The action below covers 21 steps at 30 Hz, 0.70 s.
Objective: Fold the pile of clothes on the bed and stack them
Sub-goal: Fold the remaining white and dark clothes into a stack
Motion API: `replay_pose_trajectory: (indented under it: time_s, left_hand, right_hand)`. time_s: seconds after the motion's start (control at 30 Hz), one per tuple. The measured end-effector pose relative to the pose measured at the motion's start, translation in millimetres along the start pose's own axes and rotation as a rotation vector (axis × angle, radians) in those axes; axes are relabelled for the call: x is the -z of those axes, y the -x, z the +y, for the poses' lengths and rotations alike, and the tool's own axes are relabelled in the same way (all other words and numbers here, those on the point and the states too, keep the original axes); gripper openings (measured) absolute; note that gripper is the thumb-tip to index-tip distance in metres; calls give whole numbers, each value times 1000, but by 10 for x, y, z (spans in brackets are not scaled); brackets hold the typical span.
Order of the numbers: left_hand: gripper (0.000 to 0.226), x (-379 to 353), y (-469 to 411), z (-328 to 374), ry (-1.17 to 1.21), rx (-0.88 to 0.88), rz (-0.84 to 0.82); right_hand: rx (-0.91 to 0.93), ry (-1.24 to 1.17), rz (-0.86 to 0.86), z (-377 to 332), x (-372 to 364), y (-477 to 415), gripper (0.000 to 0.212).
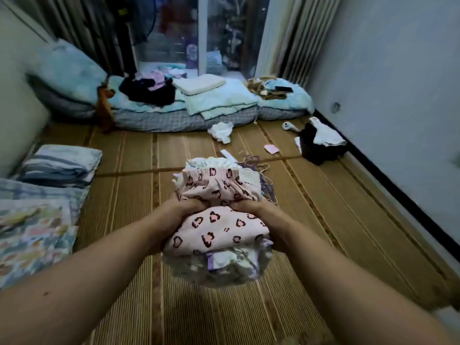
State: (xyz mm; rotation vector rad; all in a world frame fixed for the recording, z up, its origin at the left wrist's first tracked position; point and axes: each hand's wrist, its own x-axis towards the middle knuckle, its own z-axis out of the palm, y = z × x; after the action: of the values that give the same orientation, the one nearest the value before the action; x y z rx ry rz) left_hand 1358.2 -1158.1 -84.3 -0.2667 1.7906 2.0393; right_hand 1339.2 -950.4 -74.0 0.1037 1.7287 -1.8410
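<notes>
**Here, a bundle of clothes gripped in both hands**

Well, the person stands over the woven mat (323, 220) with both bare arms stretched forward. The left hand (179, 212) and the right hand (258, 212) each clutch a side of a bundle of clothes (224, 265), which hangs above the mat and does not touch it. On top of the bundle is a pink heart-print garment (219, 230). The fingers of both hands dig into a crease across its middle, and white and lilac pieces show beneath it.

Just behind the bundle, some thin purple hangers (254, 163) lie on the mat. To the left, a folded blue striped stack (62, 163) sits near the wall, with a patterned cloth (32, 232) nearer the camera. Farther off, a crumpled white garment (221, 131) lies on the mat, and a black and white heap (318, 143) rests by the right wall. At the far end, a dark pile of clothes (149, 90) sits on the bedding beside a folded pale green blanket (216, 100).
</notes>
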Motion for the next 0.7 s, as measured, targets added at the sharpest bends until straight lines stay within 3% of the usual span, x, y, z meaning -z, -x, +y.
replay_pose_trajectory:
  time_s: [0.13,0.23,0.37,0.53,0.63,0.7]
  left_hand:
    - [41,-871,66,283,-44,-22,-151]
    - [59,-1505,47,357,-77,8,-235]
    - [66,-2453,-95,304,-120,2,-337]
    - [76,-3881,-415,133,-109,-20,-405]
    - [70,-4722,-640,148,-93,-35,-466]
    - [66,-5151,-780,180,-97,-25,-492]
  right_hand:
    - [11,-75,134,-176,580,732,18]
    - [15,-132,207,-188,1055,1205,14]
    - [17,-190,313,-87,1815,1780,12]
    - [-26,-203,411,-43,3079,2407,33]
    - [-28,-227,445,-84,3838,2698,58]
    - [-41,-246,466,-100,4263,2822,60]
